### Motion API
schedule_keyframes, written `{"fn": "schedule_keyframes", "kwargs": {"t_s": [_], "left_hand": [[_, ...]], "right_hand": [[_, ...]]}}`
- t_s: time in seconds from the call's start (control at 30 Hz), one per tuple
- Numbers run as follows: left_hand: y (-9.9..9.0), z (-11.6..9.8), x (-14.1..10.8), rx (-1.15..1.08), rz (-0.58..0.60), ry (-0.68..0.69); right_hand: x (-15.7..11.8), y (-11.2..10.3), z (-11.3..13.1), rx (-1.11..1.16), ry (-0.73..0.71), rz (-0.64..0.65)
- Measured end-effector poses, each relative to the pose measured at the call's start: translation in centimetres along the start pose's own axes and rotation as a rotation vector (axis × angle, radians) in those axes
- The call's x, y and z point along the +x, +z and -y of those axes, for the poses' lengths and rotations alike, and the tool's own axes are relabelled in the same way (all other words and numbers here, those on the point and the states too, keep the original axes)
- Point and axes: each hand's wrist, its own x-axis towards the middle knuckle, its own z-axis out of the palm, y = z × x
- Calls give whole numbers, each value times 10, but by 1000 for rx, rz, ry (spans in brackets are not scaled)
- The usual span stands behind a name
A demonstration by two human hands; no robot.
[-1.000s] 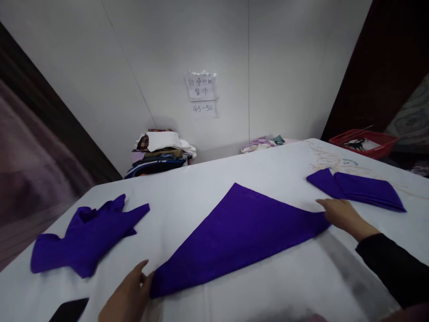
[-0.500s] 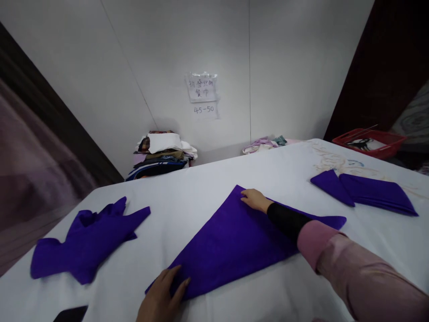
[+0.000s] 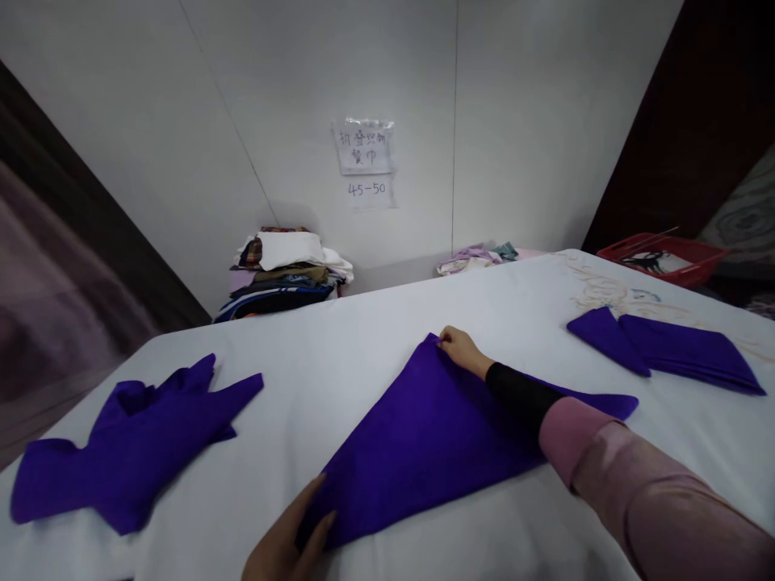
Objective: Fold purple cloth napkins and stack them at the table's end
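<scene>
A purple napkin, folded into a triangle, lies on the white tablecloth in front of me. My right hand pinches its far corner between thumb and fingers. At the near left corner, my left hand rests on the fabric with its thumb and fingers apart; that corner is partly hidden under it. My right forearm covers some of the napkin's right side. Another purple napkin lies crumpled on the left. Over on the right are a small folded purple piece and a layered purple stack.
The white tablecloth covers the table up to the wall. A pile of clothes stands behind its far edge, with more crumpled fabric to the right. A red basket sits far right. Handwritten paper hangs on the wall.
My right hand has closed from lying on the napkin to pinching its far corner. My left hand stays at the near corner. The view has shifted slightly.
</scene>
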Motion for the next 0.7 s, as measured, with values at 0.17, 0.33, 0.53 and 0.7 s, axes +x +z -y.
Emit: {"fn": "schedule_keyframes", "kwargs": {"t_s": [0.17, 0.33, 0.53, 0.7], "left_hand": [[-11, -7, 15, 65, -78, -151], [-7, 8, 17, 125, -65, -208], [-7, 12, 15, 167, 5, -273], [-9, 14, 13, 118, -17, -267]], "right_hand": [[22, -6, -7, -4, 67, -8], [22, 2, -6, -56, 94, 27], [18, 1, -4, -145, 121, 35], [12, -5, -3, -196, 112, 35]]}}
